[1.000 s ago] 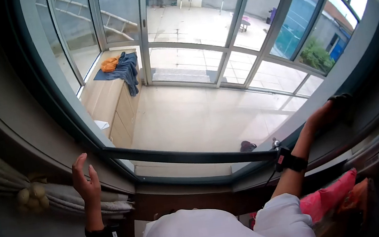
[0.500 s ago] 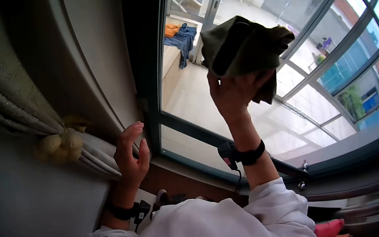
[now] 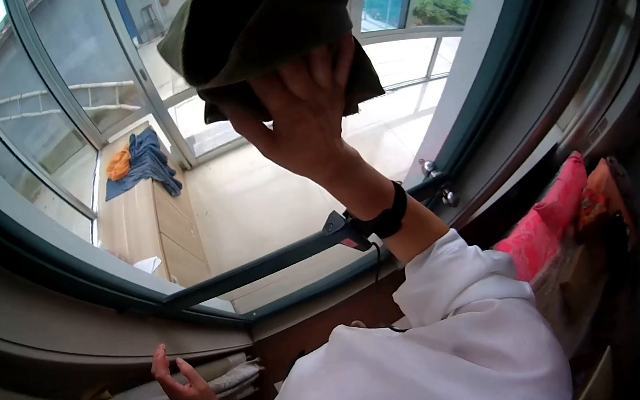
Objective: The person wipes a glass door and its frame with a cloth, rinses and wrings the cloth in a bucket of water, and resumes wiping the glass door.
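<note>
A bunched dark olive cloth (image 3: 260,22) is up at the top of the view, in front of the window glass (image 3: 249,169). My right hand (image 3: 303,111) grips it from below, fingers spread over its folds; whether it presses on the glass I cannot tell. Low on the left, my left hand (image 3: 184,386) is raised and holds nothing, its fingers apart. It is nearest to the tied curtain (image 3: 151,399) and the window's lower frame. Each wrist wears a black strap with a small device.
A dark green window frame (image 3: 264,268) crosses below the right arm, with a metal latch (image 3: 440,182) at its right. Pink fabric (image 3: 546,220) lies to the right. Beyond the glass, blue and orange cloths (image 3: 145,164) lie on a wooden cabinet (image 3: 164,236).
The view has swung and tilted, so the window now fills more of the left. My right hand still holds the cloth, now higher in view; my left hand appears lower and remains open.
</note>
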